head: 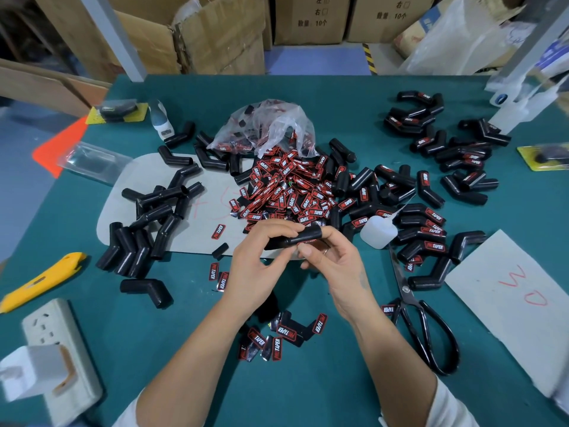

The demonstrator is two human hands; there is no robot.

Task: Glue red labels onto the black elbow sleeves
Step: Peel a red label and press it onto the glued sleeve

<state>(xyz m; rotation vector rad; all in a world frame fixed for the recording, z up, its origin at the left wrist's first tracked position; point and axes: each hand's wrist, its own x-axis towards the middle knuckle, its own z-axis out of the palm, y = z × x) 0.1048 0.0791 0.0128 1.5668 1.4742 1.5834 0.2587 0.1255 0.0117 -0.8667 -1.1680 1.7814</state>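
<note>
Above the green table, both hands hold one black elbow sleeve. My left hand grips its left end with curled fingers. My right hand pinches the right end, thumb underneath where a strip of red shows. A heap of red labels lies just beyond the hands, spilling from a clear plastic bag. Plain black sleeves lie in a pile on the left. Sleeves bearing red labels lie on the right. A white glue bottle lies beside my right hand.
Black scissors lie at the right, next to a grey card with red writing. A yellow utility knife and a white power strip sit at the left. Loose labels lie between my forearms. Cardboard boxes stand behind the table.
</note>
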